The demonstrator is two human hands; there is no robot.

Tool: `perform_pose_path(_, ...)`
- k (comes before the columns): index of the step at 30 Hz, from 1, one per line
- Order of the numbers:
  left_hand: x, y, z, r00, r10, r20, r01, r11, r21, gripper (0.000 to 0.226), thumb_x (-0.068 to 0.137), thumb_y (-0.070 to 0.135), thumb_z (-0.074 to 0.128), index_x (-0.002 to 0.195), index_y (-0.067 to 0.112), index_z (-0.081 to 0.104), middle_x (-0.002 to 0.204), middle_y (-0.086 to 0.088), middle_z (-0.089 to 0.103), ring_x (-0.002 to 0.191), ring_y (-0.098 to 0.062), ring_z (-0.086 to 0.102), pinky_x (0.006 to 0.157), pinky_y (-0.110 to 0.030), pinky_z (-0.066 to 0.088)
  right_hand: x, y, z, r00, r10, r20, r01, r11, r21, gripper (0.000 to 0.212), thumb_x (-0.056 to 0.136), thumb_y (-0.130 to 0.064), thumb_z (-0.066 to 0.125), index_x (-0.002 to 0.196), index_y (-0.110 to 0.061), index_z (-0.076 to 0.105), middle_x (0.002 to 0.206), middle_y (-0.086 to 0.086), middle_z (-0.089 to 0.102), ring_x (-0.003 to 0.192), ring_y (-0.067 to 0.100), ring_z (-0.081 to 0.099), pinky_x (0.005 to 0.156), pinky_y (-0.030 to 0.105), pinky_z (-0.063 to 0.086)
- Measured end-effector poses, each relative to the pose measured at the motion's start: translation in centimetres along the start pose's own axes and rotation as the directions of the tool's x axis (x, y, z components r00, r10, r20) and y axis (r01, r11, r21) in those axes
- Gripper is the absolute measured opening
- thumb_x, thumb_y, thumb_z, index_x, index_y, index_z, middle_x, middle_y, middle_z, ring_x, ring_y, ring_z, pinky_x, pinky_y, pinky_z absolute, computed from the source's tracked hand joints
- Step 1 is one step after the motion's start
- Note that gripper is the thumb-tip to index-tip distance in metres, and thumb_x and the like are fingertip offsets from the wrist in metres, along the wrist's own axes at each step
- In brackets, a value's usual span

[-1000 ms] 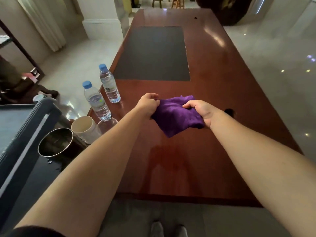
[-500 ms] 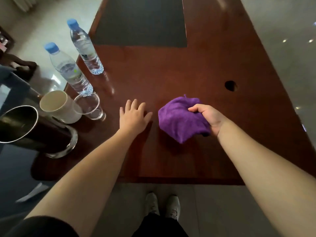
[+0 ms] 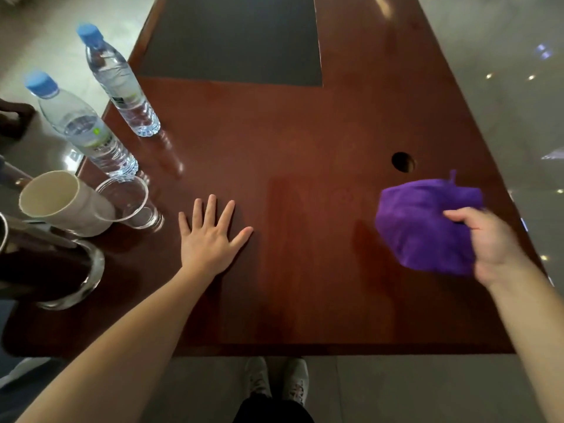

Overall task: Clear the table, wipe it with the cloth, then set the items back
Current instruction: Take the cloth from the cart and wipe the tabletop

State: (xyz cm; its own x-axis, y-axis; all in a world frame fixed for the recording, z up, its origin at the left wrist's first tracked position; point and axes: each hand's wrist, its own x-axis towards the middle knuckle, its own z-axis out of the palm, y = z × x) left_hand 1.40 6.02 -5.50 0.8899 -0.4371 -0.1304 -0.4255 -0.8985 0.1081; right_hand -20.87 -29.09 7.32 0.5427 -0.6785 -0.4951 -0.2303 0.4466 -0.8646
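Note:
A bunched purple cloth lies pressed on the red-brown table near its right edge, with my right hand gripping it from the near side. My left hand rests flat on the table, fingers spread, holding nothing. Along the table's left edge stand two water bottles with blue caps, one nearer and one farther. A clear plastic cup and a beige mug stand just left of my left hand.
A shiny metal vessel sits at the near left corner. A dark inlay panel covers the far middle of the table, and a round cable hole lies just beyond the cloth. My shoes show below the near edge.
My left hand let go of the cloth and went flat onto the table. My right hand carried the cloth down onto the surface and then swept it toward the right edge.

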Motion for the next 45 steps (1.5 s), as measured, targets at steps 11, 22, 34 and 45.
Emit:
perform_pose_path(11, 0.0, 0.2, -0.2, 1.000, -0.020, -0.011, 0.020, 1.000, -0.008, 0.085, 0.080, 0.086, 0.005, 0.153, 0.043, 0.012, 0.165, 0.000, 0.004, 0.150, -0.021, -0.008, 0.119, -0.051, -0.004, -0.5, 6.4, -1.9, 0.908, -0.095, 0.409, 0.411, 0.000, -0.912, 0.055, 0.074, -0.076, 0.057, 0.116, -0.041, 0.054, 0.134, -0.018, 0.048, 0.135, 0.018, 0.035, 0.106, 0.039, 0.025)
perform_pose_path(22, -0.1, 0.3, -0.4, 0.999, -0.036, -0.010, 0.036, 0.999, 0.012, 0.085, 0.081, 0.086, 0.011, 0.153, 0.041, 0.017, 0.165, -0.001, 0.008, 0.151, -0.020, -0.005, 0.119, -0.048, -0.003, 3.4, 9.9, -0.8, 0.940, -0.276, 0.200, 0.145, -0.207, -0.968, 0.098, 0.077, -0.087, 0.017, 0.154, -0.026, 0.018, 0.160, 0.011, 0.018, 0.146, 0.039, 0.005, 0.113, 0.059, 0.010)
perform_pose_path(34, -0.2, 0.7, -0.8, 0.999, -0.044, -0.003, 0.044, 0.999, 0.012, 0.084, 0.081, 0.085, 0.013, 0.153, 0.041, 0.019, 0.164, -0.002, 0.010, 0.151, -0.020, -0.003, 0.119, -0.049, -0.002, 4.8, 10.2, 0.5, 0.914, -0.392, 0.107, 0.041, -0.172, -0.984, 0.086, 0.083, -0.080, 0.017, 0.152, -0.029, 0.025, 0.159, 0.009, 0.025, 0.145, 0.043, 0.011, 0.112, 0.063, 0.014)
perform_pose_path(45, -0.2, 0.7, -0.6, 0.999, -0.044, -0.005, 0.044, 0.999, 0.021, 0.084, 0.082, 0.085, 0.010, 0.153, 0.041, 0.016, 0.165, -0.001, 0.008, 0.151, -0.021, -0.004, 0.120, -0.049, -0.003, 8.2, 8.9, 4.8, 0.912, -0.409, 0.003, -0.046, -0.108, -0.993, 0.097, 0.076, -0.087, 0.002, 0.154, -0.030, 0.014, 0.161, 0.009, 0.014, 0.145, 0.045, 0.004, 0.112, 0.064, 0.008)
